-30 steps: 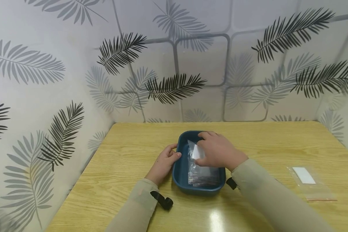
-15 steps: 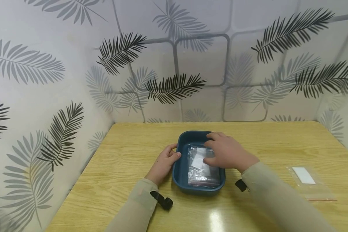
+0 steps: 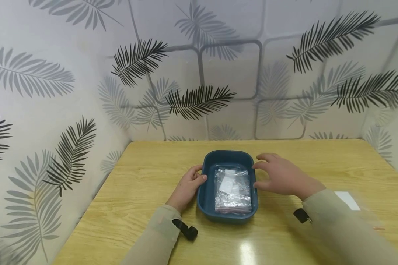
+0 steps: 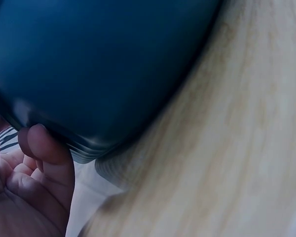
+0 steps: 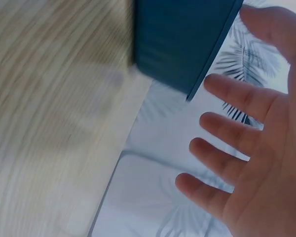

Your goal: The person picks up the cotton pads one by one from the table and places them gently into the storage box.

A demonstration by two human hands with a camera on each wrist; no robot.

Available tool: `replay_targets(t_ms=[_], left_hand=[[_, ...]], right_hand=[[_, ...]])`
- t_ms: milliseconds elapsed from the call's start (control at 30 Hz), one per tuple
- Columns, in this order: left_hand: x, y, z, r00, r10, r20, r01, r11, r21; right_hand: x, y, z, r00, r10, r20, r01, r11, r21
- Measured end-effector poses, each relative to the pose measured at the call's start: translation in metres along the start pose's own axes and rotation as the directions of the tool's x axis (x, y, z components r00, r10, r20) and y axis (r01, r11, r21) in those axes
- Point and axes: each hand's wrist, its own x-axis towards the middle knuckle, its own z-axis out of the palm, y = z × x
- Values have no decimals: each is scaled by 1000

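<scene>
In the head view a dark blue plastic bin (image 3: pixel 225 219) stands on the table, mid-scene. Inside it lies a stack of clear zip-lock bags (image 3: pixel 240 191), the top one with a white rectangular insert (image 3: pixel 227 184). My left hand (image 3: pixel 186 186) holds the bin's left rim, thumb tip at the edge and some fingers curled; the left wrist view shows the thumb against the blue wall. At the opposite side my right hand (image 3: pixel 280 176) is empty, its fingers spread and their tips close to the right rim. Those spread fingers show plainly in the right wrist view (image 5: pixel 256 143).
Farther right on the wooden table (image 3: pixel 166 158), another clear bag with a white insert (image 3: pixel 348 200) lies partly behind the right sleeve. Leaf-patterned walls (image 3: pixel 232 121) rise at the table's back and left edges. Black straps (image 3: pixel 185 229) hang at both wrists.
My right hand has moved right, from over the bags to beside the bin's right rim. The top bag, earlier raised at one corner, now lies flat on the stack. The left hand stays put.
</scene>
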Motion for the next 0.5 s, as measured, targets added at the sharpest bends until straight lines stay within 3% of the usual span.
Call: replay_targets(t_ms=[200,500], left_hand=[[1,-3,0,1000,19,-9,-19,1000,-6],[-3,-4,-1,1000,6,-11,-6,1000,-1]], right_hand=[[-22,20,-4,1000,2,-22,-1,999,39],[-52,61,-5,999,48,23,-49,998,46]])
